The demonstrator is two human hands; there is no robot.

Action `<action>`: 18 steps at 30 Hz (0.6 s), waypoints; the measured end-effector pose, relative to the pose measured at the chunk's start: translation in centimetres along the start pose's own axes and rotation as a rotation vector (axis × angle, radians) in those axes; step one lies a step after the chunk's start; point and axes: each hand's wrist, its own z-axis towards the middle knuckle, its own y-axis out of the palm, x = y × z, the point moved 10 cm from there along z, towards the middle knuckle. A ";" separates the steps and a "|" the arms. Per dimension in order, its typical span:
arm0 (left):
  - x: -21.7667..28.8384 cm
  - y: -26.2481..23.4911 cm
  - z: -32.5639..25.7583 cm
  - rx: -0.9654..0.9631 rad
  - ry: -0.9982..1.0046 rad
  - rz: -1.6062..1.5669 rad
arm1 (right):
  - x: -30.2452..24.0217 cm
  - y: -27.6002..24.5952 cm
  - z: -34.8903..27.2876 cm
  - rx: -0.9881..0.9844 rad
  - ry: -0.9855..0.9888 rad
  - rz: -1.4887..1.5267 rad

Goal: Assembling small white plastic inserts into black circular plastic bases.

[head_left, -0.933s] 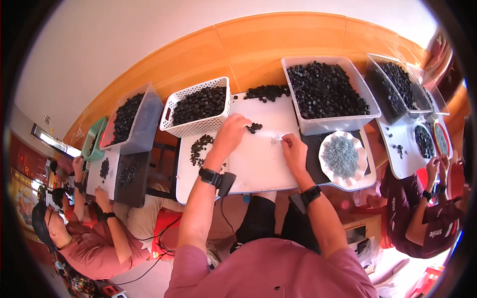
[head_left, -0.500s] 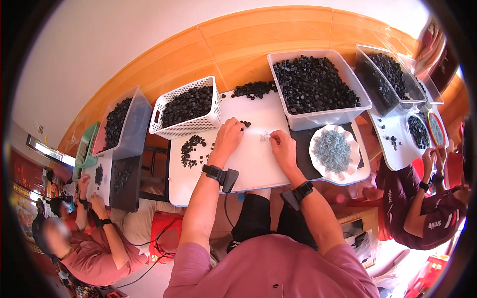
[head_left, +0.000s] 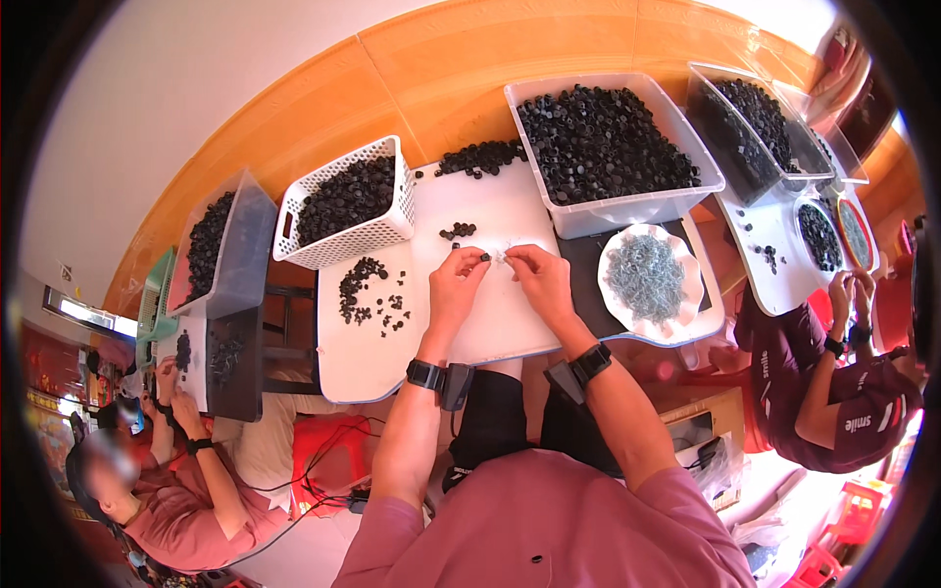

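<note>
With left hand (head_left: 457, 281) pinching a small black cap (head_left: 484, 257) and right hand (head_left: 537, 276) pinched on a tiny pale piece (head_left: 501, 257) just above the white board (head_left: 490, 323), either could likely slip and scatter among the loose caps (head_left: 371, 294).

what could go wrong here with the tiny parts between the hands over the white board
1. The left hand pinches a small black cap at the fingertips and the right hand a tiny pale part; either could slip and bounce off the white board.
2. The clear bin heaped with black caps stands just beyond the right hand; a knock might spill some.
3. The plate of small metal parts lies close to the right wrist and could be nudged.
</note>
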 end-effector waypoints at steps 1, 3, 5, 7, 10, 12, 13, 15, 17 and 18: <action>-0.2 0.5 -0.4 -0.004 -0.007 -0.006 | 0.0 0.1 0.0 -0.015 -0.010 0.015; -0.2 1.4 -1.0 -0.040 -0.010 0.029 | -0.8 -0.2 0.1 0.008 -0.107 -0.010; 0.1 1.6 -1.0 -0.043 -0.018 0.034 | -1.5 -0.5 0.0 0.031 -0.206 -0.033; -0.2 1.6 -1.1 -0.036 -0.024 0.042 | -1.6 0.0 0.0 -0.004 -0.215 -0.058; 0.1 1.7 -1.3 -0.050 0.034 0.064 | -1.7 0.1 -0.2 -0.007 -0.219 -0.099; 0.2 1.8 -1.3 -0.055 0.061 0.100 | -1.9 0.1 -0.2 -0.010 -0.230 -0.123; 0.1 1.8 -1.3 -0.054 0.058 0.098 | -2.0 0.1 -0.2 -0.011 -0.241 -0.145; 0.2 1.9 -1.3 -0.063 0.079 0.109 | -2.2 0.2 -0.3 -0.011 -0.250 -0.173; 0.3 1.8 -1.3 -0.046 0.090 0.106 | -2.3 0.4 -0.4 -0.011 -0.259 -0.200; 0.5 1.8 -1.2 -0.031 0.105 0.104 | -2.6 0.3 -0.6 -0.001 -0.288 -0.206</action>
